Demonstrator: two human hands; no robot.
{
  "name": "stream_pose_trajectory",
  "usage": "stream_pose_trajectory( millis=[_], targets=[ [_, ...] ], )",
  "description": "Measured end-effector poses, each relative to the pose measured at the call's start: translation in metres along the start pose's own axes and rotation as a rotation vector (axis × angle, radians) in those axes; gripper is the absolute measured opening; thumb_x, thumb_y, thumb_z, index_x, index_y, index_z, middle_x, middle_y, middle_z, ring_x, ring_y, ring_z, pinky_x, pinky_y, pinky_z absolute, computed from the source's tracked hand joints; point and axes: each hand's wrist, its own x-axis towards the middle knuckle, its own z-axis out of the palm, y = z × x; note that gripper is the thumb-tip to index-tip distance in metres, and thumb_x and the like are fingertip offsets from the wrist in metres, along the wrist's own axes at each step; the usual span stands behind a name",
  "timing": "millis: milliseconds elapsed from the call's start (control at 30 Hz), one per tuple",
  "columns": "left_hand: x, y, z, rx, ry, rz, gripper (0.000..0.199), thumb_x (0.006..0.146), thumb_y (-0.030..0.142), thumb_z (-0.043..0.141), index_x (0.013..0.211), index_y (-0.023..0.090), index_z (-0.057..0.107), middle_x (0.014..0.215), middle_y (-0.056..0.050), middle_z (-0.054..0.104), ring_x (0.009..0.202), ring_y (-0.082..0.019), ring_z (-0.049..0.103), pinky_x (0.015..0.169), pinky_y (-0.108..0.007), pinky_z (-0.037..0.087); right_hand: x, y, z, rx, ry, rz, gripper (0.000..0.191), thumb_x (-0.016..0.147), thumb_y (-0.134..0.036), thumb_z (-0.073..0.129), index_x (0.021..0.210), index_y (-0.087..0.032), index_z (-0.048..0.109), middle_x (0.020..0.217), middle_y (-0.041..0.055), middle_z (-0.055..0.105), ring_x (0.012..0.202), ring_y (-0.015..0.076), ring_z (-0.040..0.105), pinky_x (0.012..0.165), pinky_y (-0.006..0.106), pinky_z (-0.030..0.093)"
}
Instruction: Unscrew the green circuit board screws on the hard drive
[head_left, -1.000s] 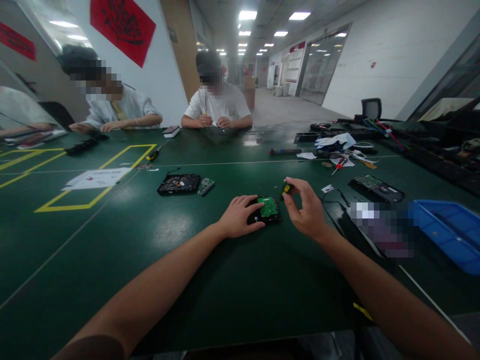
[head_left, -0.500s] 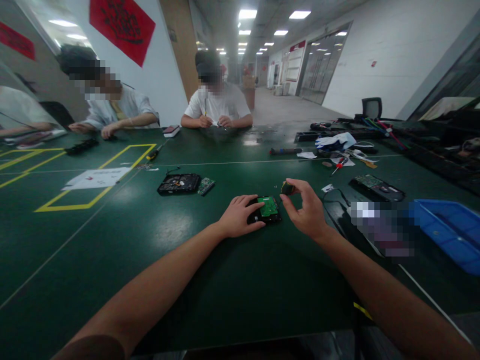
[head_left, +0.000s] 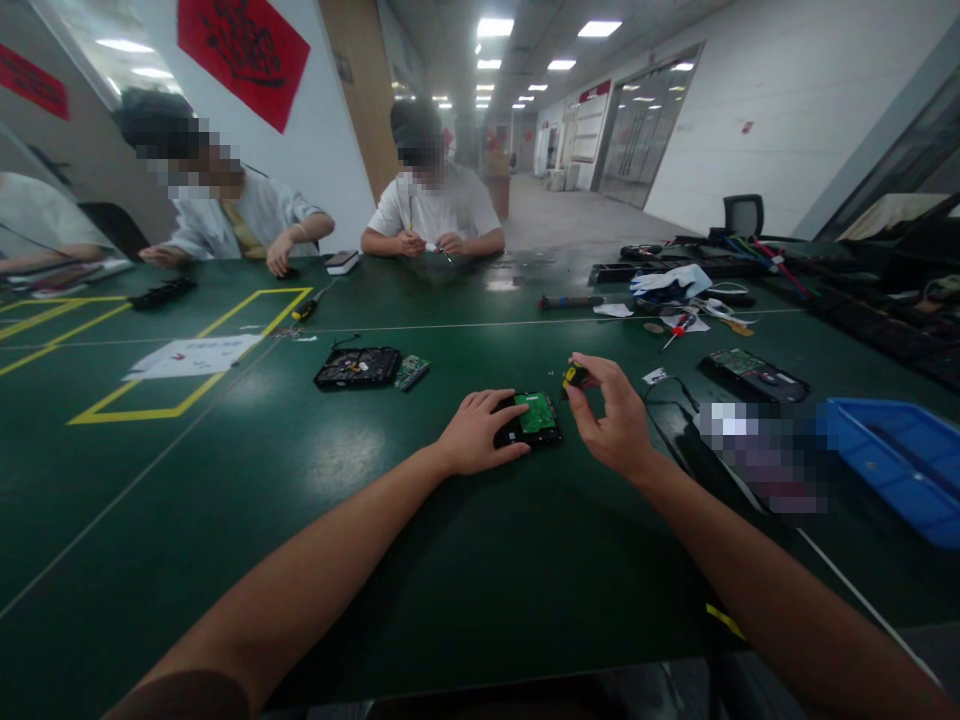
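Observation:
A hard drive (head_left: pixel 541 425) with a green circuit board (head_left: pixel 538 411) on top lies on the table before me. My left hand (head_left: pixel 480 435) grips it from the left, thumb along the near edge and fingers over the far side. In my right hand (head_left: pixel 611 415) is a screwdriver (head_left: pixel 574 375), its black and yellow handle pinched between thumb and fingers. Its shaft points down toward the drive's right edge; I cannot make out where the tip rests.
An opened hard drive (head_left: pixel 358 367) and a loose circuit board (head_left: pixel 412 372) lie further left. To the right are another hard drive (head_left: pixel 754 375), a blue bin (head_left: pixel 900 470) and a red screwdriver (head_left: pixel 679 328). Co-workers (head_left: pixel 435 210) sit across the green table (head_left: pixel 337 560).
The screwdriver handle has turned in my right fingers and shows more yellow. My left hand and the drive stay put. A co-worker's hand at the far left has moved to the right.

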Motion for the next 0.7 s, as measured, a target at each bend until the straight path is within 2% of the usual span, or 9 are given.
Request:
stream_pose_trajectory(
  millis=[300, 400, 600, 700],
  targets=[
    [0.0008, -0.0005, 0.0017, -0.021, 0.002, -0.008, 0.072, 0.089, 0.066, 0.063, 0.151, 0.032, 0.05, 0.158, -0.011, 0.043, 0.142, -0.037, 0.043, 0.118, -0.059, 0.033, 0.0017, -0.0016, -0.0016, -0.003, 0.038, -0.005, 0.048, 0.09, -0.021, 0.07, 0.134, -0.031, 0.054, 0.115, 0.0083, 0.059, 0.097, 0.0262, 0.063, 0.079, 0.047, 0.059],
    [0.001, -0.0006, 0.0025, -0.023, 0.003, -0.01, 0.072, 0.089, 0.066, 0.064, 0.151, 0.032, 0.05, 0.158, -0.011, 0.043, 0.142, -0.036, 0.042, 0.119, -0.058, 0.032, 0.0019, 0.0001, -0.001, -0.009, 0.054, 0.001, 0.046, 0.091, -0.019, 0.069, 0.133, -0.03, 0.054, 0.114, 0.0085, 0.06, 0.097, 0.0259, 0.063, 0.08, 0.047, 0.059],
    [0.0002, -0.0004, 0.0016, -0.014, -0.004, -0.008, 0.073, 0.09, 0.067, 0.062, 0.152, 0.032, 0.05, 0.158, -0.011, 0.042, 0.142, -0.036, 0.042, 0.118, -0.059, 0.033, 0.001, 0.0012, 0.0007, 0.058, -0.007, -0.003, 0.05, 0.095, -0.015, 0.061, 0.142, -0.03, 0.05, 0.128, 0.0111, 0.059, 0.107, 0.0265, 0.064, 0.089, 0.049, 0.059],
    [-0.0001, 0.0, 0.0008, -0.007, -0.002, -0.007, 0.072, 0.09, 0.067, 0.062, 0.151, 0.03, 0.05, 0.158, -0.012, 0.043, 0.142, -0.036, 0.042, 0.118, -0.058, 0.034, 0.001, -0.0012, 0.0006, 0.051, 0.012, -0.004, 0.049, 0.094, -0.017, 0.064, 0.14, -0.03, 0.052, 0.122, 0.01, 0.059, 0.104, 0.0263, 0.063, 0.087, 0.048, 0.059]
  ],
)
